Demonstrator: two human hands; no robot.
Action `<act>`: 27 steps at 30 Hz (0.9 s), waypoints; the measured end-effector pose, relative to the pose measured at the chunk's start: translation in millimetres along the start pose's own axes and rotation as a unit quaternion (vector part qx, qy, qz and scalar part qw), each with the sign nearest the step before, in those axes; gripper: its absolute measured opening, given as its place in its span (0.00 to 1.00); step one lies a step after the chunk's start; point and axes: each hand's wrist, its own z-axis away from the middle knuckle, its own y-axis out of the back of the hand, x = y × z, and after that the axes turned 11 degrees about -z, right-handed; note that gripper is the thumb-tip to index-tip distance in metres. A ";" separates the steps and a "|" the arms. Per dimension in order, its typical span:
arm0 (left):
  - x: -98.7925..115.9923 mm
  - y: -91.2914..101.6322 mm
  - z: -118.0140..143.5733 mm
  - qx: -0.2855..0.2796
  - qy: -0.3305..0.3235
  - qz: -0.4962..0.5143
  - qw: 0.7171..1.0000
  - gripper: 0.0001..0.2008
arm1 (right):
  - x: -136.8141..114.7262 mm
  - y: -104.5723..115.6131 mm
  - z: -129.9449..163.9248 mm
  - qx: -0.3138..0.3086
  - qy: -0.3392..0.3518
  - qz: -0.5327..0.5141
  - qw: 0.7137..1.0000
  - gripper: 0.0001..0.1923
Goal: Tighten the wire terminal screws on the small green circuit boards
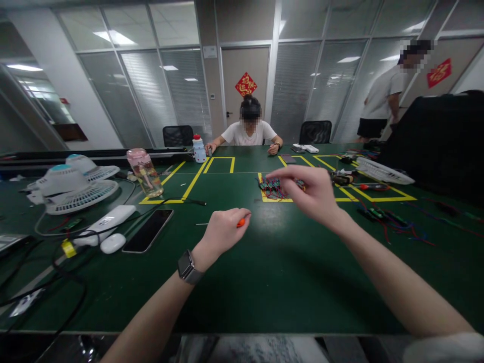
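Note:
My left hand [223, 232], with a watch on its wrist, is closed around a thin screwdriver [241, 222] with an orange handle; its metal shaft pokes out to the left. My right hand [310, 191] reaches forward over the green table [264, 282], fingers bent and hovering at a pile of small circuit boards with red and black wires [273, 187] inside a yellow-taped square. Whether the fingers pinch a board is hidden.
At left lie a black phone [148, 230], a white mouse [112, 243], a power bank, cables, two white fans [75, 189] and a pink bottle [145, 172]. More wired boards [381, 217] and tools lie at right. One person sits opposite; another stands at back right.

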 end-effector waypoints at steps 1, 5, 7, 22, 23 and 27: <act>-0.1 0.3 -0.2 0.003 -0.002 0.002 1.000 0.09 | 34.6 -8.5 -5.5 0.009 -0.052 0.050 0.997 0.16; -1.1 1.5 -0.3 -0.006 0.000 0.006 1.000 0.09 | 147.3 -41.0 1.3 -0.111 -0.229 0.214 0.943 0.21; -1.9 1.6 0.3 -0.028 -0.001 0.007 1.000 0.09 | 174.3 -55.4 14.2 -0.137 -0.236 0.227 0.935 0.21; 3.1 3.3 0.7 -0.066 -0.008 0.001 0.998 0.09 | 209.3 -99.0 33.5 -0.185 -0.261 0.259 0.911 0.20; 2.9 3.3 0.9 -0.068 -0.008 0.001 0.998 0.09 | 207.8 -98.8 32.2 -0.184 -0.256 0.253 0.915 0.19; 2.2 3.4 1.2 -0.066 -0.011 -0.004 0.998 0.09 | 194.8 -99.8 31.7 -0.187 -0.218 0.212 0.934 0.16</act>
